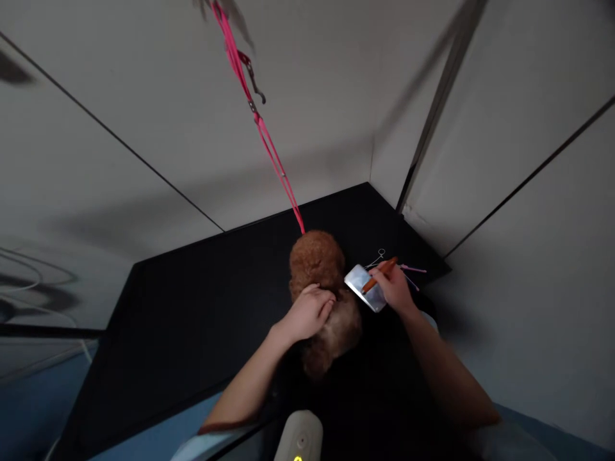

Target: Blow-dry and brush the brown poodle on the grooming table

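A curly brown dog point(316, 259) is on a black table, seen from behind and above, with its head end toward the wall. My left hand point(308, 312) lies over its back, fingers bent and closed against the fur; the fingertips are partly hidden. To the dog's right, my right hand point(394, 287) is closed around the orange-brown handle of a slicker brush point(358, 279). Its pale, shiny rectangular back faces up. The brush head is close beside the dog's flank; whether it touches the fur I cannot tell.
Pink cords point(276, 157) run from the dog's neck area up to a clamp. Scissors point(381, 253) and thin purple-handled tools point(414, 269) lie on the black table point(192, 307) beyond my right hand. Walls stand behind and right. A pale rounded device point(300, 435) is below me.
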Tool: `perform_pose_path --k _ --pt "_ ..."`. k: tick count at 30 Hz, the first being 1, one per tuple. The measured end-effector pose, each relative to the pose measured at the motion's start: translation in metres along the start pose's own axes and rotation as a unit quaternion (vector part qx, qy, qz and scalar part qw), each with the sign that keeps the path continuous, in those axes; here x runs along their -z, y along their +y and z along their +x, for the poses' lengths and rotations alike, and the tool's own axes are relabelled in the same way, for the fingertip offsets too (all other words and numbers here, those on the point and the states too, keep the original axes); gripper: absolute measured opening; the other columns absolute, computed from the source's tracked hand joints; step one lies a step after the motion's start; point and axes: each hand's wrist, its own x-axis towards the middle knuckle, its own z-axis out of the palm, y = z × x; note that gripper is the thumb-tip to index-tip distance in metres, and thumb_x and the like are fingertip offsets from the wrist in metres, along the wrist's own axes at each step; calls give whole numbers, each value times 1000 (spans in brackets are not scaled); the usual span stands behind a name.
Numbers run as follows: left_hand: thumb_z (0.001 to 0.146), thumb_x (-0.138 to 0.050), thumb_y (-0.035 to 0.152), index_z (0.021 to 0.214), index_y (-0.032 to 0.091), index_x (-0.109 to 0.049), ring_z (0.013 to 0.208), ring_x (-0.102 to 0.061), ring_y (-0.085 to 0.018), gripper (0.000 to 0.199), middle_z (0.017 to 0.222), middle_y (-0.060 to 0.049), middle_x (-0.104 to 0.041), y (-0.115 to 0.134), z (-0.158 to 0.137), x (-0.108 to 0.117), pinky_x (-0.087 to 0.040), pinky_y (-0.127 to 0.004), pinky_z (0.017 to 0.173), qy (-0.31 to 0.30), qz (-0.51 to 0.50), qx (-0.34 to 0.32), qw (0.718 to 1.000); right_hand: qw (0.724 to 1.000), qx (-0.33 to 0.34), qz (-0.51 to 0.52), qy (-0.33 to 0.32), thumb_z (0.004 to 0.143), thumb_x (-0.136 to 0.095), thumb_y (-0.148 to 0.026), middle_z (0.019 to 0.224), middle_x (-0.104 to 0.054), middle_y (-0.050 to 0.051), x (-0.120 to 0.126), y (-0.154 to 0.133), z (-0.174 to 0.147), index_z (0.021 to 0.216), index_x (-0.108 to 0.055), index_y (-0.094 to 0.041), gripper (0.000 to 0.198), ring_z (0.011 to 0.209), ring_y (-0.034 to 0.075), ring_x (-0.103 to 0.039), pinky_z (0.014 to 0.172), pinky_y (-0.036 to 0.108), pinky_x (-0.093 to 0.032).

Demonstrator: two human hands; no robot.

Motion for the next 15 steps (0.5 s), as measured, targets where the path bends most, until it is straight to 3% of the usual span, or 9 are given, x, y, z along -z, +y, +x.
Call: perform_pose_path --k 2,4,6,9,13,15 --pt "91 -43 25 88 20 -64 83 -62 -18 22 83 -4 -68 8 -5 -17 -29 -45 108 13 19 18 1000 995 -53 85 9 64 -75 -43 70 -65 -1 -3 19 15 79 -55 -21 33 68 18 -63 66 31 -52" --pt "88 -51 30 84 20 -65 87 -62 -20 18 82 -5 -68 18 -10 -38 -29 -49 109 26 43 28 998 979 -124 156 -47 60 -77 -47 69 -66 0 -13 38 23 78 -54 -21 40 68 19 -65 66 34 -53" --pt "83 -59 36 93 20 -68 99 -60 -26 21 92 -9 -69 27 -18 -60 -26 -54 110 52 71 37 995 967 -159 185 -70 57 -76 -53 68 -66 0 -27 53 25 75 -51 -21 44 66 20 -66 66 37 -54" --pt "80 -63 33 109 21 -66 115 -54 -32 32 110 -13 -67 29 -36 -95 -22 -60 111 89 116 48 988 969 -144 190 -64 54 -78 -55 66 -65 0 -41 66 24 72 -50 -22 47 67 20 -66 69 38 -55" --pt "83 -51 16 100 23 -69 120 -53 -29 25 111 -12 -67 8 -70 -130 -24 -59 111 139 124 28 982 974 -105 198 -20 62 -72 -57 72 -65 -2 -36 64 21 77 -48 -24 44 70 16 -64 69 32 -53" --pt "81 -49 16 96 23 -68 126 -47 -31 26 122 -13 -63 -5 -87 -140 -27 -61 108 197 120 27 973 977 -88 189 -35 67 -70 -56 76 -65 -3 -31 60 17 80 -49 -25 40 70 15 -64 69 30 -53"
